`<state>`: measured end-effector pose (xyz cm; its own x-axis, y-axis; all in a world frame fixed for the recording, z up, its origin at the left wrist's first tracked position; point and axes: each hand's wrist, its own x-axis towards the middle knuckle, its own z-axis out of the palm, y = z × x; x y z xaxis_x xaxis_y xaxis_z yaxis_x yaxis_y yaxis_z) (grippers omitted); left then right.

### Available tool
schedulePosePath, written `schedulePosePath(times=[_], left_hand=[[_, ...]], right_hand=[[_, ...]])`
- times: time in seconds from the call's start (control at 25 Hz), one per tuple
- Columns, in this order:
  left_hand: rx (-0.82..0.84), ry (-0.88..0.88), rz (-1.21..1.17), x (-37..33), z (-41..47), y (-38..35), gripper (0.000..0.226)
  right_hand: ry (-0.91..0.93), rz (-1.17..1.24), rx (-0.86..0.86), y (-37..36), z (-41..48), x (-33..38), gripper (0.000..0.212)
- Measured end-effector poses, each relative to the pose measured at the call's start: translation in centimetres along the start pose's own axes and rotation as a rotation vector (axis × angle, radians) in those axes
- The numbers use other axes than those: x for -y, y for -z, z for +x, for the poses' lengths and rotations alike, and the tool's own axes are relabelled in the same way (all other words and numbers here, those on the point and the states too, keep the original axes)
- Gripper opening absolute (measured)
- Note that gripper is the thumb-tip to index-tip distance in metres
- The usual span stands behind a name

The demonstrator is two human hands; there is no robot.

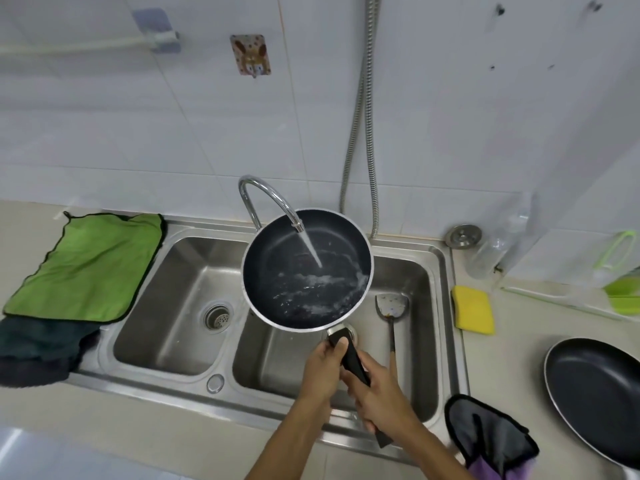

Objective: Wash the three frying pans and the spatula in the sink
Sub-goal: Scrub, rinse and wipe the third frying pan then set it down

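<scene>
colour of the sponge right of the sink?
Yellow. The sponge lies on the counter beside the sink's right rim, clearest in the head view.

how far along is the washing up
Done: nothing plainly finished. In hand: the left hand and right hand grip the handle of one pan under the running tap. To do: the spatula lies in the right basin, a brown speck on its blade; a second pan sits on the counter, washed or not I cannot tell. The third pan is out of view.

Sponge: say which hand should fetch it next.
Right. The yellow sponge lies on the counter, on the side of the right hand; the left hand grips the frying pan handle near the pan.
</scene>
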<state>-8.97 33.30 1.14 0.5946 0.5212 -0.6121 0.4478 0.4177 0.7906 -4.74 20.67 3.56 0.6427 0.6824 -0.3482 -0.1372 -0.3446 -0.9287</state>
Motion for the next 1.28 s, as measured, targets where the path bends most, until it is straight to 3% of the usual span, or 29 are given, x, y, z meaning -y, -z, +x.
schedulePosePath(times=[0.32, 0.52, 0.72, 0.84, 1.0, 1.2, 1.28], left_hand=[[0.077, 0.047, 0.075, 1.7, -1.4, -1.8, 0.022], [0.238, 0.157, 0.268, 0.9, -1.2, 1.8, 0.023], [0.148, 0.343, 0.590, -2.5, 5.4, 10.0, 0.024], [-0.047, 0.159, 0.629, -7.5, 11.6, 13.4, 0.018], [-0.203, 0.019, 0.439, -12.6, 17.2, 13.9, 0.019], [-0.205, 0.084, -0.058, -14.3, 19.6, 12.9, 0.017], [-0.288, 0.045, -0.206, -15.3, 19.3, 12.4, 0.014]], right_hand=[[-0.087, 0.043, 0.029, 2.0, -2.2, -1.3, 0.043], [-0.028, -0.171, -0.071, 1.9, -3.0, -2.6, 0.054], [-0.118, -0.329, -0.140, 3.3, -2.8, -3.7, 0.068], [-0.171, -0.438, -0.147, 4.2, -2.6, -3.8, 0.071], [-0.189, -0.541, -0.164, 4.6, -2.3, -3.7, 0.063], [-0.185, -0.656, -0.265, 4.4, -1.6, -2.7, 0.072], [-0.177, -0.680, -0.316, 4.3, -1.3, -2.8, 0.076]])
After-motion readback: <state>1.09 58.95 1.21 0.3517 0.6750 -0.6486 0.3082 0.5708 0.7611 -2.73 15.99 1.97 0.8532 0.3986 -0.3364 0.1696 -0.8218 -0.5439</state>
